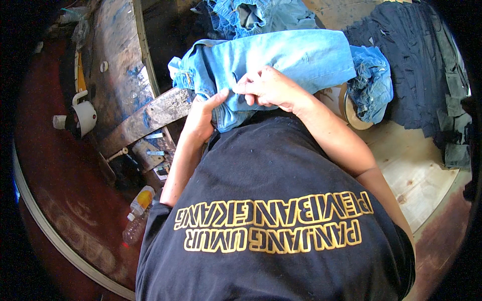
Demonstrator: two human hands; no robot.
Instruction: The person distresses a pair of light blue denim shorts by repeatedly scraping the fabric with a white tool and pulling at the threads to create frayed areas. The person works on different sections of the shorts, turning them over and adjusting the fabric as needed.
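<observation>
A light blue denim garment (296,52), probably trousers, lies across in front of me with one leg stretched to the right. My left hand (202,114) grips its near edge, the thumb pressed on top of the cloth and the other fingers mostly hidden beneath. Close beside that thumb, my right hand (268,89) rests over the denim with its fingers curled and thumb and forefinger pinched together. Whatever lies in that pinch, a fold of cloth or something small, is too little to make out.
More blue denim (251,17) is heaped beyond the garment, and a crumpled blue piece (371,83) hangs at its right. Dark cloth (401,65) is piled farther right. Worn wooden boards (145,118), a white round object (84,118) and a plastic bottle (142,200) are to the left.
</observation>
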